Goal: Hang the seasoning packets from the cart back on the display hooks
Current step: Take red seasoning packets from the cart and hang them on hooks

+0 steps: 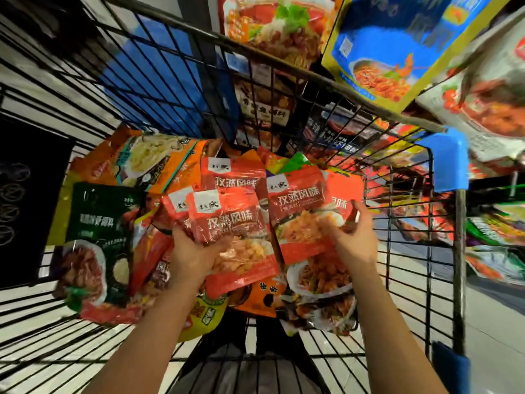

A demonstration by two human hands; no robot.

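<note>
I look down into a black wire cart (pixel 409 251) piled with seasoning packets. My left hand (pixel 196 257) grips a small stack of red packets (pixel 227 220) from below, thumb on the front one. Just right of it lies another red packet of the same kind (pixel 301 214). My right hand (pixel 355 237) hovers over that packet's right edge with fingers loosely curled, touching or nearly touching it. A third red packet (pixel 341 194) pokes out behind my right hand. Hanging packets on the display show at the top right, among them a blue one (pixel 397 38).
A dark green packet (pixel 102 223) lies at the cart's left, orange packets (pixel 170 166) behind it. The cart's blue corner guard (pixel 451 163) stands at the right. More hanging packets (pixel 272 21) fill the top; shelves of goods run along the right side.
</note>
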